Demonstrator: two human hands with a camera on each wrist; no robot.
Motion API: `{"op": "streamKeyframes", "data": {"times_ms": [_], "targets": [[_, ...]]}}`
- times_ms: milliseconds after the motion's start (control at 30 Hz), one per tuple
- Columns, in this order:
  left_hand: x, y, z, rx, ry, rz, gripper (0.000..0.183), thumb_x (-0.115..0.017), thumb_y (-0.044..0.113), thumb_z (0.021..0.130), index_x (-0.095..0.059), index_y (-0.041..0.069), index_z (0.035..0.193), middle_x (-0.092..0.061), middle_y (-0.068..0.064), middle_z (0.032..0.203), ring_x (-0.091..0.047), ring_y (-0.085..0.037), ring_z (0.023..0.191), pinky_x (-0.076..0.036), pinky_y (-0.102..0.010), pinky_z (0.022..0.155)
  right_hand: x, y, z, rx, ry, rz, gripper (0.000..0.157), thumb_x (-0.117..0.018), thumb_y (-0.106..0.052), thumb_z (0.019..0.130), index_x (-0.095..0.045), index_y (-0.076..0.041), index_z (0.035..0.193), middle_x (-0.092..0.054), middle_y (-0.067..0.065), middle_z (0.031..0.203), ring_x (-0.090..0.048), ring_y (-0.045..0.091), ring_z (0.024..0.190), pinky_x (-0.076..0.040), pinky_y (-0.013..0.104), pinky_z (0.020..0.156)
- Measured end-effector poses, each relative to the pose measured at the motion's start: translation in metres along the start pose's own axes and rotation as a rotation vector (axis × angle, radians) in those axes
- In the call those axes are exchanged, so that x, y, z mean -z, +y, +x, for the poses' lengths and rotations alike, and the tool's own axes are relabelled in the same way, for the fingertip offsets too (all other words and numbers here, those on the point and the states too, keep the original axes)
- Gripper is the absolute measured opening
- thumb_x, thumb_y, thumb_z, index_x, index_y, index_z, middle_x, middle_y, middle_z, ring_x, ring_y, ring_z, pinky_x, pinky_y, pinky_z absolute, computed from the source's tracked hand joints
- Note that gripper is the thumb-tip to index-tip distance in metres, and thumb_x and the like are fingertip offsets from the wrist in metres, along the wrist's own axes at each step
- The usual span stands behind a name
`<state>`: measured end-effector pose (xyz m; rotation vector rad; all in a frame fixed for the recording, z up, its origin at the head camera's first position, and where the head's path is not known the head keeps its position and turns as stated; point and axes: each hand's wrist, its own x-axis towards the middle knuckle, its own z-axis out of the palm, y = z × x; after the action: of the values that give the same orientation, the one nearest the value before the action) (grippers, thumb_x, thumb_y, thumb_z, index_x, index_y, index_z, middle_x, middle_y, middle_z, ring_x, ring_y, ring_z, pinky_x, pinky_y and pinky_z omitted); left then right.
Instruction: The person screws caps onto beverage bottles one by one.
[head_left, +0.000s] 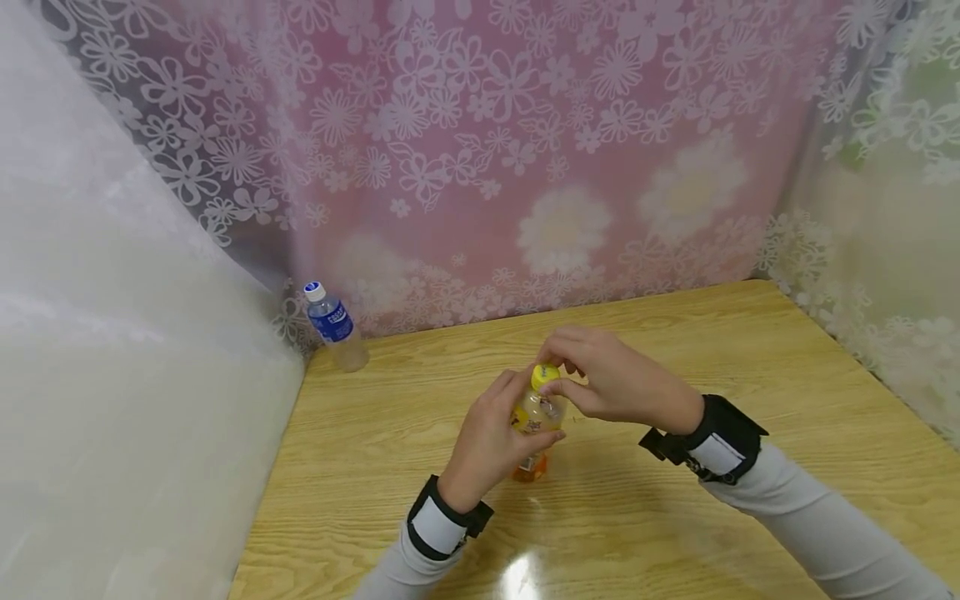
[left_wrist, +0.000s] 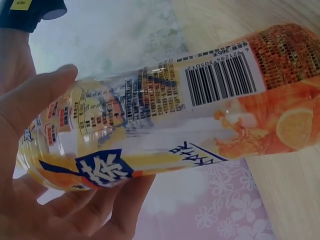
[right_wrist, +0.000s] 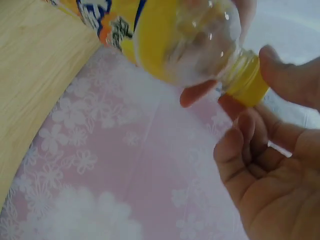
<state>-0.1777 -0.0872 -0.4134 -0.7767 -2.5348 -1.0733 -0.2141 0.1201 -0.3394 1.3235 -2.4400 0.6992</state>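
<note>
A clear plastic drink bottle point(left_wrist: 165, 120) with an orange-fruit label and a barcode stands over the middle of the table. My left hand point(head_left: 487, 433) wraps its fingers and thumb round the upper body of this bottle. At the top, my right hand point(head_left: 618, 379) pinches the yellow cap point(right_wrist: 248, 85) between thumb and fingers. In the right wrist view the cap sits on the bottle's neck, and the other right fingers curl beneath it. Whether the bottle's base touches the table cannot be told.
Another bottle point(head_left: 330, 323), with a blue label and white cap, stands at the table's back left corner. The wooden table point(head_left: 390, 467) meets a pink flowered curtain point(head_left: 450, 167) behind, and pale sheeting point(head_left: 142, 350) hangs along the left side.
</note>
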Motion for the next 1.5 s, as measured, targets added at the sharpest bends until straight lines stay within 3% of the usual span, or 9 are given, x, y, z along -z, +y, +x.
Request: {"op": "streamKeyframes", "data": {"times_ms": [200,333,533,667,833,1000,1100,1367,1500], "targets": [[-0.009,0.008,0.001,0.013,0.148,0.164,0.081,-0.089,0.035,0.078,-0.053,0.014,0.147,-0.064,-0.003,0.115,-0.063,-0.012,0.085,-0.054,-0.023,0.067,-0.015,-0.012,-0.001,-0.146,0.115,-0.019,0.02,-0.076,-0.025,0.093,-0.061,-0.012,0.098,-0.061,0.0,0.094,-0.059,0.016,0.084,-0.052,0.033,0.073],[-0.01,0.01,0.004,0.013,0.189,0.226,0.084,-0.088,0.04,0.078,-0.051,0.012,0.149,-0.065,-0.004,0.116,-0.062,-0.013,0.083,-0.052,-0.024,0.064,-0.015,-0.013,0.0,-0.202,0.127,-0.03,0.023,-0.074,-0.029,0.095,-0.062,-0.011,0.101,-0.06,0.001,0.095,-0.058,0.016,0.084,-0.05,0.032,0.069],[0.003,0.004,0.003,0.007,0.099,0.121,0.074,-0.089,0.039,0.078,-0.056,0.017,0.141,-0.063,-0.001,0.115,-0.059,-0.01,0.082,-0.051,-0.022,0.064,0.004,0.0,0.003,-0.064,-0.02,0.127,0.036,-0.073,-0.015,0.095,-0.067,-0.016,0.13,-0.064,-0.005,0.119,-0.059,0.008,0.097,-0.051,0.03,0.07],[0.006,-0.001,0.005,0.001,0.041,0.046,0.067,-0.089,0.037,0.078,-0.059,0.016,0.134,-0.063,-0.002,0.113,-0.063,-0.011,0.089,-0.054,-0.022,0.069,0.006,0.005,0.006,0.048,-0.045,0.13,0.035,-0.072,-0.006,0.094,-0.069,-0.015,0.128,-0.064,-0.006,0.117,-0.058,0.008,0.098,-0.051,0.03,0.074],[0.005,-0.006,0.006,0.014,0.042,0.014,0.063,-0.089,0.037,0.078,-0.061,0.017,0.131,-0.063,-0.001,0.112,-0.063,-0.01,0.09,-0.054,-0.02,0.07,0.0,0.004,0.009,0.049,-0.009,0.054,0.028,-0.072,-0.005,0.093,-0.071,-0.014,0.119,-0.059,-0.006,0.099,-0.048,0.006,0.078,-0.045,0.024,0.066],[0.003,-0.008,0.006,0.03,0.051,0.033,0.075,-0.089,0.039,0.078,-0.057,0.018,0.142,-0.063,0.001,0.113,-0.062,-0.008,0.087,-0.053,-0.019,0.068,-0.005,0.004,0.009,0.006,0.017,0.027,0.024,-0.075,-0.011,0.092,-0.072,-0.014,0.115,-0.056,-0.007,0.093,-0.045,0.006,0.072,-0.043,0.023,0.061],[0.006,-0.011,0.007,0.028,0.09,0.084,0.08,-0.09,0.04,0.077,-0.055,0.018,0.146,-0.064,0.002,0.111,-0.061,-0.008,0.082,-0.051,-0.02,0.065,-0.011,0.005,0.014,-0.037,0.041,0.022,0.02,-0.075,-0.017,0.094,-0.07,-0.013,0.113,-0.061,-0.004,0.096,-0.05,0.01,0.075,-0.045,0.025,0.064],[0.001,-0.012,0.015,0.062,0.281,0.379,0.078,-0.087,0.046,0.076,-0.058,0.018,0.143,-0.066,0.001,0.112,-0.065,-0.014,0.083,-0.05,-0.025,0.052,-0.028,-0.001,0.029,-0.198,0.165,0.039,0.024,-0.077,-0.022,0.093,-0.067,-0.009,0.111,-0.066,0.003,0.103,-0.064,0.019,0.089,-0.052,0.033,0.071],[0.003,-0.018,0.012,0.1,0.27,0.384,0.081,-0.087,0.047,0.076,-0.057,0.019,0.145,-0.065,0.001,0.112,-0.064,-0.014,0.083,-0.048,-0.024,0.05,-0.032,-0.004,0.037,-0.226,0.144,0.016,0.026,-0.078,-0.024,0.091,-0.068,-0.008,0.11,-0.067,0.004,0.103,-0.067,0.021,0.091,-0.054,0.034,0.071]]}}
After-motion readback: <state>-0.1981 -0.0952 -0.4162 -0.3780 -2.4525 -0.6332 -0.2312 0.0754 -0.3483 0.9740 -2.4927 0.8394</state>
